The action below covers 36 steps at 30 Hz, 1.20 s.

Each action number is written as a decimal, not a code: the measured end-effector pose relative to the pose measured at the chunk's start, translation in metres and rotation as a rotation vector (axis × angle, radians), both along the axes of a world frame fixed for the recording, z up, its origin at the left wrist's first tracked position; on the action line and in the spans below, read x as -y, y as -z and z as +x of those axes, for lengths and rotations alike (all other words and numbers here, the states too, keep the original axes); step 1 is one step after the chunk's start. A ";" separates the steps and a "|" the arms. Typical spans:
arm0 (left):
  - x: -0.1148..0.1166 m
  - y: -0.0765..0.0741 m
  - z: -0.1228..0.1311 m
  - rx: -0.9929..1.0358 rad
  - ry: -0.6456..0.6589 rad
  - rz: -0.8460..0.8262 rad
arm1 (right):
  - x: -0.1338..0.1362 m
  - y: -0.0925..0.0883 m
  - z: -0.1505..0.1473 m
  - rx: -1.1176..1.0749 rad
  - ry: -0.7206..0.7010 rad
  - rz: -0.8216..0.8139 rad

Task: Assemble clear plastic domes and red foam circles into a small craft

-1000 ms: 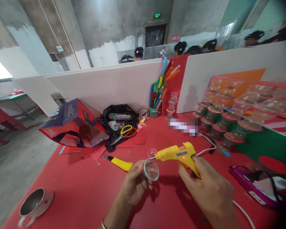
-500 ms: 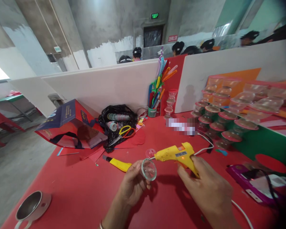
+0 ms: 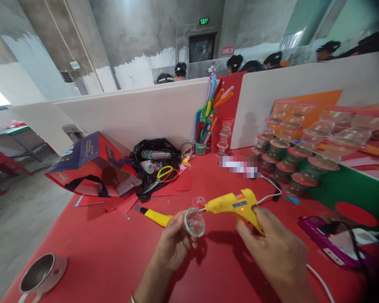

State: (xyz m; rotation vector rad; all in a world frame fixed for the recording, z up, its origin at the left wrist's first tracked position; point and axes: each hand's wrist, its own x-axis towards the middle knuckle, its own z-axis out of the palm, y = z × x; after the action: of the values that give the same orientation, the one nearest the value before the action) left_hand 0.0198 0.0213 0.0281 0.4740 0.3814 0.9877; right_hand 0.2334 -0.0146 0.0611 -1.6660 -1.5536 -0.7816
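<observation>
The left hand (image 3: 173, 242) grasps a small clear cup (image 3: 195, 222) by its side, mouth tilted towards the viewer, over the middle of the desk (image 3: 113, 261); the right hand (image 3: 274, 246) is wrapped round the handle of a yellow glue gun (image 3: 232, 204), whose nozzle is at the cup's rim, though whether it touches I cannot tell; a slip of either wrist could put hot glue off the rim or onto the left fingers, which sit just beside it; thin plastic may soften if the tip lingers, and too hard a squeeze could bend the wall; the white cord (image 3: 271, 196) loops near the stacked cups (image 3: 303, 179) towards the desk's far right corner, so a tug might topple them; the yellow knife (image 3: 158, 217), blade end towards the left edge, lies close enough to the left hand to be knocked.
</observation>
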 end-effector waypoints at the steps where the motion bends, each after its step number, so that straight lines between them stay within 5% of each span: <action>1: 0.000 0.000 0.000 -0.010 -0.003 -0.003 | 0.000 0.000 0.000 -0.004 -0.005 0.000; 14: 0.000 -0.012 -0.002 -0.020 -0.027 -0.025 | 0.002 0.000 0.002 0.017 -0.024 -0.003; 36: 0.000 -0.010 -0.003 -0.016 -0.018 -0.040 | 0.001 0.000 0.002 -0.008 -0.038 -0.017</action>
State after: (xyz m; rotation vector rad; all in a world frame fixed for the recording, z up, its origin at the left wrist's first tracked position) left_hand 0.0165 0.0215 0.0382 0.4432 0.4198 0.9924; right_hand 0.2357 -0.0158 0.0611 -1.6444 -1.5860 -0.7430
